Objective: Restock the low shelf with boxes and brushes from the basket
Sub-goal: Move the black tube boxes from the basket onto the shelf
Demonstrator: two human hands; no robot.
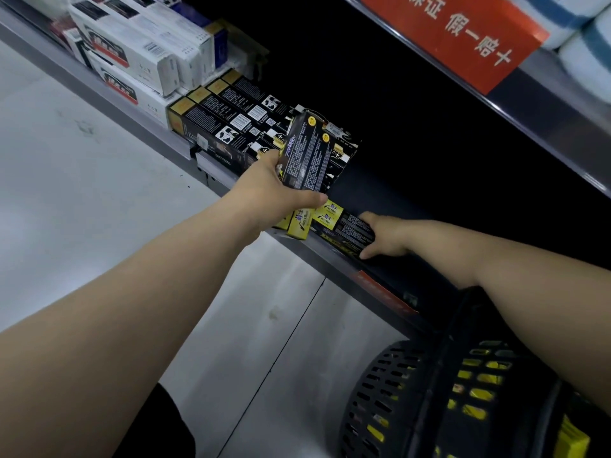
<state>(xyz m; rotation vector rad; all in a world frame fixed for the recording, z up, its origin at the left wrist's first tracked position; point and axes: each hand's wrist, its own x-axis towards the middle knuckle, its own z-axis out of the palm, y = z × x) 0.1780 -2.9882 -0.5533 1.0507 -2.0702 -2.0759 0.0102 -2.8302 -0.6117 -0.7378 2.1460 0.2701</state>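
My left hand (269,190) grips a stack of black boxes with yellow marks (309,153) and holds it tilted above the low shelf (334,259). My right hand (385,238) holds the end of a black and yellow box (347,229) lying flat on the shelf near its front edge. More yellow-ended boxes (299,223) lie beside it, partly over the edge. The black basket (413,401) stands on the floor at lower right, with yellow boxes showing through its holes.
A row of black boxes (228,117) and white boxes (139,57) fills the shelf to the left. The dark shelf space behind my hands is deep. An upper shelf carries a red sign (463,38). The grey floor lies at left.
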